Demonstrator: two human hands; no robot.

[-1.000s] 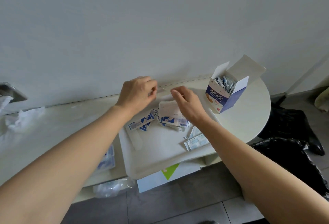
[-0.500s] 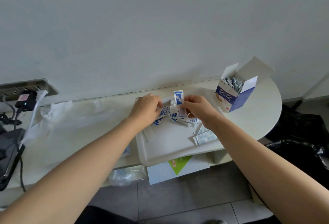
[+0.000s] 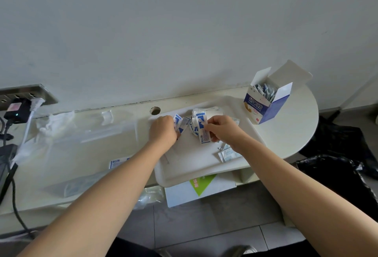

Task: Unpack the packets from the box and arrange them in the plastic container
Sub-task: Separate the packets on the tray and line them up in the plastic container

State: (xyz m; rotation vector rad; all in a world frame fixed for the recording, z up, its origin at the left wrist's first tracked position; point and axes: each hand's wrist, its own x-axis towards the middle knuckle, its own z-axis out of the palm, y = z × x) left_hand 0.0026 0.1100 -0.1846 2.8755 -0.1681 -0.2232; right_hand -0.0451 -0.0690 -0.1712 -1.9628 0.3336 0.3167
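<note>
The right hand (image 3: 225, 131) pinches a blue-and-white bandage packet (image 3: 202, 129) between thumb and curled fingers, holding it upright on its long axis. Just beside it, the left hand (image 3: 163, 131) is curled round a small fan of packets (image 3: 181, 124) of the same kind, whose ends stick out past the knuckles. The two hands are near each other but not touching.

Both work over the far half of a shallow white plastic tray (image 3: 190, 162), which sits on the counter (image 3: 290, 134) right of its middle and overhangs the front edge. A loose heap of packets (image 3: 207, 112) lies at the tray's far edge, behind the hands. A few paler packets (image 3: 227, 153) lie at its right edge, under the right forearm.

The open bandage box (image 3: 263, 106) stands near the rounded right end of the counter, toward the back edge, flaps up, with more packets (image 3: 266, 91) showing inside.

A round hole (image 3: 155, 110) pierces the counter near the back edge, behind the left hand. Clear plastic wrapping (image 3: 61, 121) covers the left part. A black adapter (image 3: 17, 110) is plugged into the wall socket strip (image 3: 28, 93) at the far left. A white-and-green carton (image 3: 202, 188) shows below the front edge.
</note>
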